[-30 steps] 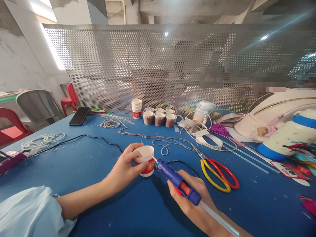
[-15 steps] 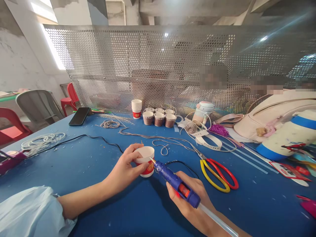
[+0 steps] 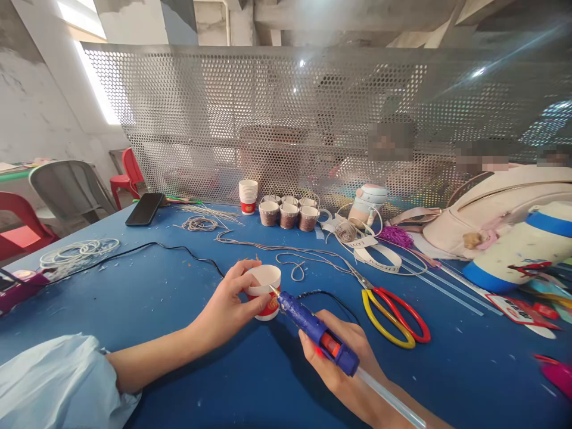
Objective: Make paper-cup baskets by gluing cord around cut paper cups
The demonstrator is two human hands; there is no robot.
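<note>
My left hand (image 3: 232, 304) grips a red and white paper cup (image 3: 268, 277) from its left side, fingers and thumb around the upper wall. The cup stands upright, its open mouth tilted toward me. In my right hand (image 3: 339, 351) is a blue hot glue gun (image 3: 304, 316), with a clear glue stick (image 3: 388, 396) coming out of its back end. The gun's metal nozzle points at the cup's front wall just below the rim; whether it touches cannot be told. My right fingers are wrapped around the gun, partly hidden behind it.
Scissors (image 3: 395, 316) with red and yellow handles lie right of my hands. Behind are twine (image 3: 286, 247), several twine-covered cups (image 3: 289, 215) and a paper cup stack (image 3: 248, 196). A black cord (image 3: 179, 247) crosses the left side. A phone (image 3: 145, 210) and water bottle (image 3: 518, 250) flank the table.
Almost nothing differs. The glue gun and my right hand have shifted very slightly left, its nozzle still beside the cup. My left hand keeps its hold.
</note>
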